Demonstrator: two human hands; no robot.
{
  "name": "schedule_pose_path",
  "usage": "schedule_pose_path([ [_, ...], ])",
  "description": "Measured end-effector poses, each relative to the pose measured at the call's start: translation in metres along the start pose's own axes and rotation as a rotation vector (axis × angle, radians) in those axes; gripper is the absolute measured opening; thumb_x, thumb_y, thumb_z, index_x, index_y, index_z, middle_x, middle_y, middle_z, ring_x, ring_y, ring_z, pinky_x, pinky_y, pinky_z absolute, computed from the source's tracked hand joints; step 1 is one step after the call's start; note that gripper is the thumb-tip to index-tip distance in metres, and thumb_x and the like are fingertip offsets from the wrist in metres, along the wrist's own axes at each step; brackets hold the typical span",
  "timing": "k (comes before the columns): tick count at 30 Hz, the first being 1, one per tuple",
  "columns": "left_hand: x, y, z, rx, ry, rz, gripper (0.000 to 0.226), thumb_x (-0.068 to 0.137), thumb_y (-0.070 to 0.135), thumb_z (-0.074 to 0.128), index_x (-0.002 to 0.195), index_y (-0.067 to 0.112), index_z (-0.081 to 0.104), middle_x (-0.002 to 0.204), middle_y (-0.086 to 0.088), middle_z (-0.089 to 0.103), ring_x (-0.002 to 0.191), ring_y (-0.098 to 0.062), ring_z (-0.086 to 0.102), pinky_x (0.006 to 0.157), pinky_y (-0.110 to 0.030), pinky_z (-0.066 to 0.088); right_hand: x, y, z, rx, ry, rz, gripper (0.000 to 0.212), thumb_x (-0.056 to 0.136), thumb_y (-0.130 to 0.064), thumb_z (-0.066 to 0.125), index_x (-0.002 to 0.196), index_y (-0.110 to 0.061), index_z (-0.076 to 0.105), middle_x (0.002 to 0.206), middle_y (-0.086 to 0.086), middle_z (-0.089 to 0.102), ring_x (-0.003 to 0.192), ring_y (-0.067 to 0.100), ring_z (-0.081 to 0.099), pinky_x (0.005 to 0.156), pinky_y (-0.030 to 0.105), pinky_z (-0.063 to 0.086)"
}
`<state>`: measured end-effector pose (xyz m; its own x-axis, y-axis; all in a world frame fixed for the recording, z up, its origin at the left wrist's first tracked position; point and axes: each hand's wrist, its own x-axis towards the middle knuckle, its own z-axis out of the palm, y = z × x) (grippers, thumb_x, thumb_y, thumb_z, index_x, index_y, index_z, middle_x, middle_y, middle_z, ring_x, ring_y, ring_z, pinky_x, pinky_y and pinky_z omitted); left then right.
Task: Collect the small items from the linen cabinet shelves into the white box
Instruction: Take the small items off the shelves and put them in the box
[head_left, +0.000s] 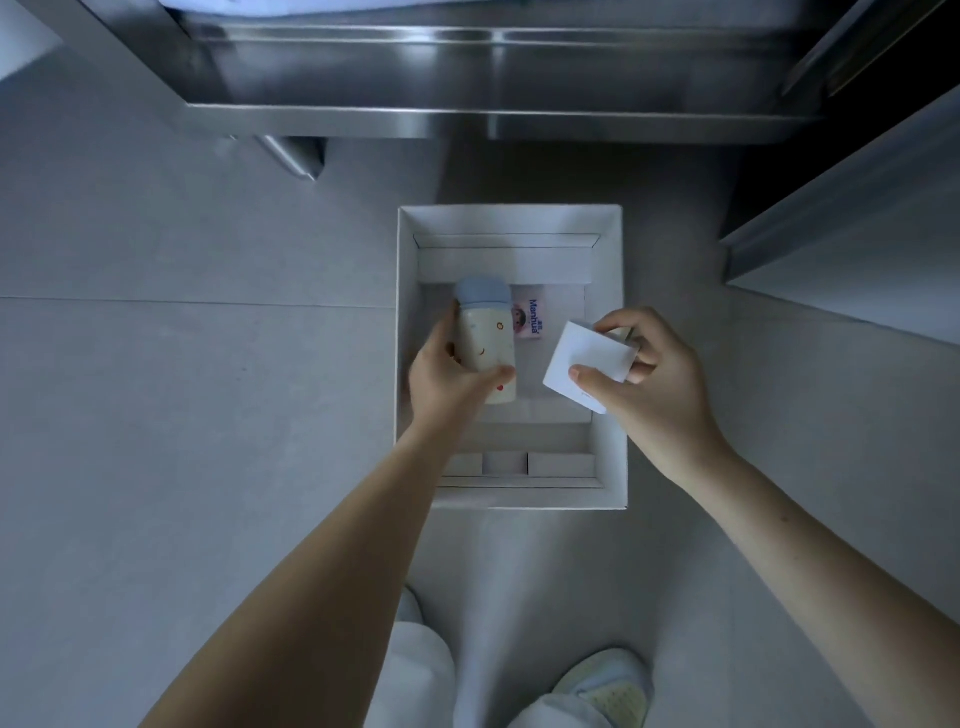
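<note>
The white box (613, 260) lies open on the grey floor below me. My left hand (441, 376) grips a cream bottle with a blue cap (483, 332), held over the box's left half. Over the right half, my right hand (649, 374) pinches a small white carton (587, 361) between thumb and fingers. A pink tissue packet (531, 319) lies flat on the box's bottom, between the two held items.
The steel cabinet's bottom shelf edge (467, 122) runs across the top, with one leg (291, 156) at the left. An open cabinet door (852, 249) juts in at the right. My shoe (608, 686) and trouser leg (415, 670) are at the bottom.
</note>
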<state>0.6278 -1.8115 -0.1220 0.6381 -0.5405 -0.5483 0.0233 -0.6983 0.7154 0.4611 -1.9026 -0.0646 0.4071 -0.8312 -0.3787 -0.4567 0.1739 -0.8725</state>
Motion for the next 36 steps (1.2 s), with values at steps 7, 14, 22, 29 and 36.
schedule_pose_path([
  [7,0.001,0.003,-0.005,-0.023,-0.102,-0.007,0.089,0.07,0.02,0.079,0.143,0.042,0.033,0.114,0.007,0.064,0.099,-0.011,0.063,0.053,-0.004,0.045,-0.003,-0.007,0.005,-0.018,0.003,0.014,0.035,0.071,-0.011,0.078,0.096,-0.027,0.06,0.091,-0.003,0.063,0.088,0.027,0.066,0.067,0.05,0.057],
  [14,-0.027,0.003,-0.029,0.009,-0.081,0.206,0.079,0.065,0.025,0.08,0.137,0.03,0.047,0.128,0.012,0.06,0.113,-0.008,0.058,0.092,-0.032,0.053,-0.01,-0.023,0.008,-0.048,0.011,0.029,0.035,0.071,-0.011,0.078,0.095,-0.027,0.06,0.091,-0.006,0.063,0.088,0.026,0.065,0.067,0.047,0.058],
  [22,-0.042,-0.026,-0.081,0.131,0.151,0.222,0.074,0.074,0.027,0.082,0.138,0.027,0.045,0.13,0.008,0.047,0.112,-0.009,0.05,0.096,-0.029,0.048,-0.014,-0.014,0.034,-0.109,0.038,0.035,0.036,0.071,-0.011,0.08,0.093,-0.028,0.058,0.089,-0.014,0.061,0.088,0.028,0.063,0.064,0.04,0.054],
  [29,-0.028,-0.047,-0.08,-0.114,-0.201,0.103,0.094,0.074,0.017,0.083,0.145,0.044,0.029,0.146,0.006,0.044,0.126,-0.019,0.052,0.097,-0.037,0.051,0.001,0.016,0.06,-0.267,0.062,0.062,0.033,0.076,-0.009,0.075,0.101,-0.019,0.055,0.093,-0.01,0.055,0.082,0.017,0.049,0.056,0.017,0.04],
  [36,-0.025,-0.053,-0.079,-0.158,-0.202,0.13,0.094,0.076,0.009,0.08,0.147,0.044,0.028,0.145,0.003,0.046,0.12,-0.018,0.056,0.089,-0.028,0.055,0.034,0.034,0.073,-0.307,-0.076,0.096,0.034,0.076,-0.001,0.073,0.1,-0.013,0.053,0.095,-0.004,0.055,0.078,0.015,0.052,0.052,0.009,0.036],
])
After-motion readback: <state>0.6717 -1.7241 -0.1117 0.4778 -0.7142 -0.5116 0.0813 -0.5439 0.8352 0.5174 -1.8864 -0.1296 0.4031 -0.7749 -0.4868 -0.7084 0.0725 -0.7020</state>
